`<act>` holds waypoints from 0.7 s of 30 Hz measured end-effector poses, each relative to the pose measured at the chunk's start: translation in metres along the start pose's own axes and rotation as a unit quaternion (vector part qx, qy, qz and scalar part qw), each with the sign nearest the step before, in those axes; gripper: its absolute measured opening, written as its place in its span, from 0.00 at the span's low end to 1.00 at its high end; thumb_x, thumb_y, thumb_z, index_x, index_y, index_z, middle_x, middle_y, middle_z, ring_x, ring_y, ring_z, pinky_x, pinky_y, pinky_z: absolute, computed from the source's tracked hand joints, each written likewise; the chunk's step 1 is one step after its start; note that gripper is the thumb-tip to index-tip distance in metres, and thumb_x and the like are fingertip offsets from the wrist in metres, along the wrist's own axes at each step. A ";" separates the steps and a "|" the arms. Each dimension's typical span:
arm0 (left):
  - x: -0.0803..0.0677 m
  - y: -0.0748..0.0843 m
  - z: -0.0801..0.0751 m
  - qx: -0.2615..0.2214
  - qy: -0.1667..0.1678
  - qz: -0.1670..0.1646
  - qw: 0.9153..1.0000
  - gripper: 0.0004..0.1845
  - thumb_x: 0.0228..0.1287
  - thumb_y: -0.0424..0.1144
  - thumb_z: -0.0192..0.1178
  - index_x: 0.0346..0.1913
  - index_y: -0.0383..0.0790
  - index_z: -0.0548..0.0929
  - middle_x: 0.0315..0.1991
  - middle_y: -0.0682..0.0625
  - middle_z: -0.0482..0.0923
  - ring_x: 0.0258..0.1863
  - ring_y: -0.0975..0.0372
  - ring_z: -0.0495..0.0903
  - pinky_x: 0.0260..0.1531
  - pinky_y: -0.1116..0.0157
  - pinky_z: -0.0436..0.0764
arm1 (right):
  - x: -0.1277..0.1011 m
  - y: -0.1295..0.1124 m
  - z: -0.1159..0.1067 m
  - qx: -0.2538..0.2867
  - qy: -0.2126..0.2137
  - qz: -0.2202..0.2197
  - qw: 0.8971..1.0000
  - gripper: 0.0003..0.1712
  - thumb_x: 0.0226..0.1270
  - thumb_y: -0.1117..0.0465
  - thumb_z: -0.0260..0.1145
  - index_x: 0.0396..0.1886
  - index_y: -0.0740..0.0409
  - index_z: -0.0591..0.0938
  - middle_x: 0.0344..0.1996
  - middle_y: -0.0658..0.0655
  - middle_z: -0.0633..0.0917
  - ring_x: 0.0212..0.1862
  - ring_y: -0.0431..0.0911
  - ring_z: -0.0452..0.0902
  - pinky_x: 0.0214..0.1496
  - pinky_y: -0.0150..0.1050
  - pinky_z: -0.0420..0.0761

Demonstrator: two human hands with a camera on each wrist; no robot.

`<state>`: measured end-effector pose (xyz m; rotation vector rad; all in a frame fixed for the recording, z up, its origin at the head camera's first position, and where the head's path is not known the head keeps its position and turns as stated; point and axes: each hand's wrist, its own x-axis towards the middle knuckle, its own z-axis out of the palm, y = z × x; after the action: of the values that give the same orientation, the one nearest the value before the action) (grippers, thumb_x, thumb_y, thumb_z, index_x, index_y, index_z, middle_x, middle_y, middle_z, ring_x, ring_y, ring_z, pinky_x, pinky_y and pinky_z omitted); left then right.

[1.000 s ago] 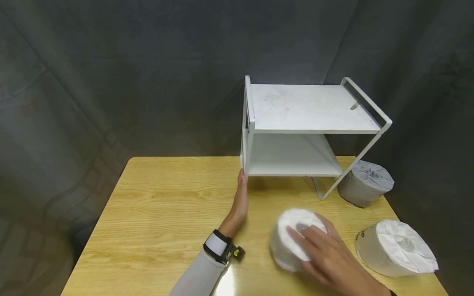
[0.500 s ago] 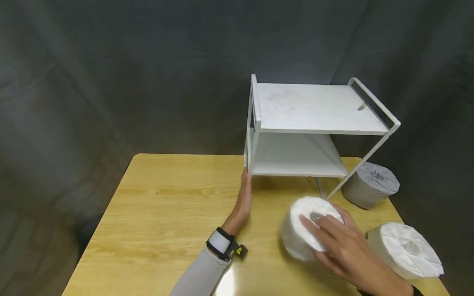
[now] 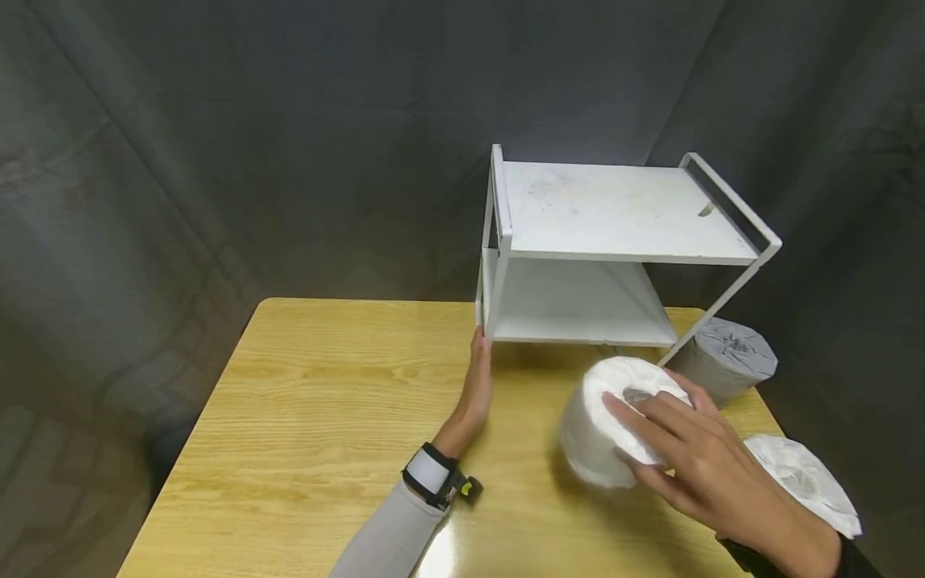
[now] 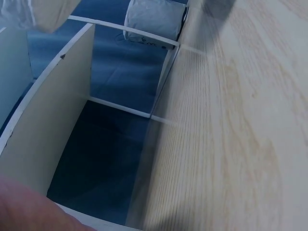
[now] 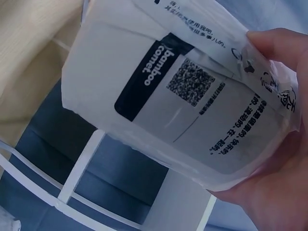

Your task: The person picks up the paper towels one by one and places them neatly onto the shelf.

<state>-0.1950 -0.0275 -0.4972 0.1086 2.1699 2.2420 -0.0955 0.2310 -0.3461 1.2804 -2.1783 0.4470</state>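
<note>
Now my right hand (image 3: 711,474) grasps the white wrapped paper roll (image 3: 614,429), tilted above the table (image 3: 303,417); my flat, released left hand (image 3: 478,385) touches the rack (image 3: 614,249).

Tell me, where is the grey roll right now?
In the head view, the grey roll stands at the table's far right corner, just behind the white rack's slanted leg.

The table (image 3: 311,417) is light wood grain with a glossy, reflective finish. On it, the white shelf rack (image 3: 614,217) looks like matt painted metal, slightly scuffed on top. The tissue roll (image 3: 614,425) beside the rack wears crinkled white wrapper.
</note>
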 end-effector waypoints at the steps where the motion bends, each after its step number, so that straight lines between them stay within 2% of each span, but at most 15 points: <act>1: 0.000 0.000 0.000 -0.001 0.001 0.002 1.000 0.36 0.89 0.55 0.21 0.86 0.37 0.36 0.87 0.37 0.35 0.85 0.45 0.39 0.82 0.41 0.43 | 0.003 0.001 -0.001 0.004 0.008 -0.005 1.000 0.31 0.87 0.45 0.53 0.62 0.68 0.84 0.39 0.50 0.86 0.41 0.45 0.78 0.83 0.45 0.55; 6: 0.001 -0.002 0.000 0.000 0.005 0.005 1.000 0.36 0.89 0.54 0.22 0.86 0.36 0.37 0.87 0.36 0.36 0.85 0.43 0.40 0.82 0.40 0.43 | 0.015 0.004 -0.006 0.015 0.029 -0.020 0.999 0.32 0.86 0.44 0.55 0.59 0.70 0.86 0.36 0.51 0.86 0.39 0.44 0.78 0.83 0.43 0.57; 11: -0.001 -0.003 0.000 -0.005 0.004 0.007 1.000 0.36 0.89 0.54 0.22 0.86 0.35 0.37 0.86 0.35 0.36 0.85 0.43 0.40 0.82 0.40 0.43 | 0.024 0.007 -0.013 0.015 0.024 -0.021 0.999 0.32 0.86 0.44 0.55 0.59 0.69 0.86 0.35 0.50 0.86 0.38 0.43 0.76 0.83 0.42 0.57; 21: -0.001 -0.001 -0.001 -0.002 0.004 0.002 1.000 0.35 0.89 0.55 0.22 0.87 0.40 0.37 0.87 0.37 0.36 0.85 0.45 0.41 0.82 0.40 0.43 | 0.036 0.010 -0.028 0.021 0.013 -0.016 1.000 0.33 0.85 0.40 0.56 0.60 0.67 0.86 0.37 0.50 0.86 0.42 0.41 0.75 0.83 0.42 0.57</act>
<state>-0.1943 -0.0281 -0.4979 0.1034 2.1706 2.2530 -0.1099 0.2265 -0.3018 1.3220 -2.1345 0.4955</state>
